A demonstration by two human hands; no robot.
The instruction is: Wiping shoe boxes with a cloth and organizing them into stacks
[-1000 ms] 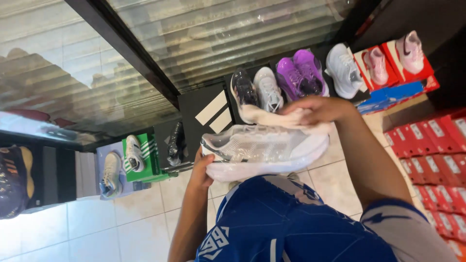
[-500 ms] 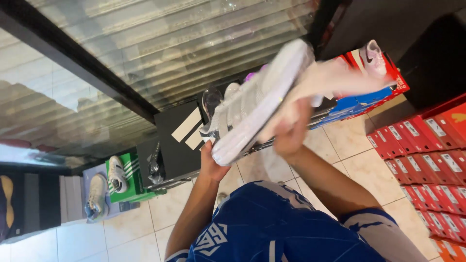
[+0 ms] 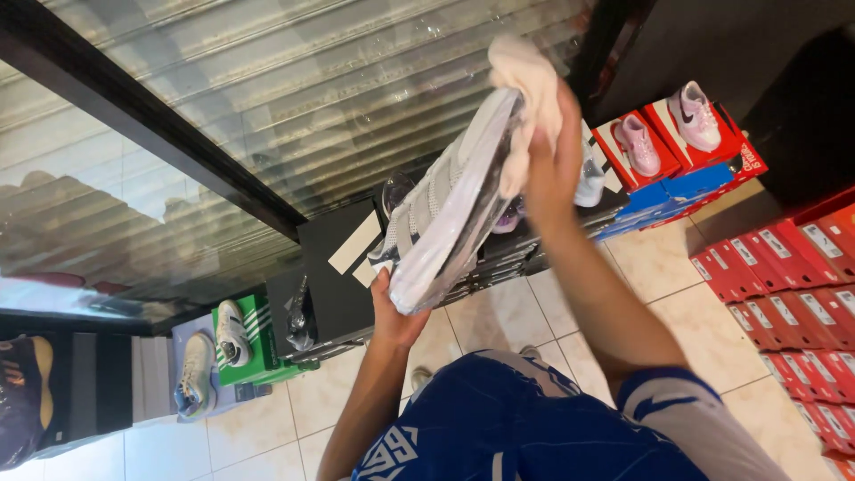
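Here, left hand (image 3: 392, 316): grasps shoe (image 3: 450, 209) heel, frame centre.
Right hand (image 3: 552, 165): clenches cloth (image 3: 527, 85) against sole, upper centre.

I see my left hand (image 3: 392, 312) gripping the low end of a white shoe (image 3: 450, 214), tilted sole-out. My right hand (image 3: 552, 156) presses a pale cloth (image 3: 525, 80) on its upper end. Behind the grip: black boxes (image 3: 334, 285). Right of it: pink shoes (image 3: 663, 129) on red boxes (image 3: 784, 258).

A shoe shop: stacked red shoeboxes (image 3: 793, 267) and display sneakers (image 3: 695, 116) line the tiled floor (image 3: 499, 316).
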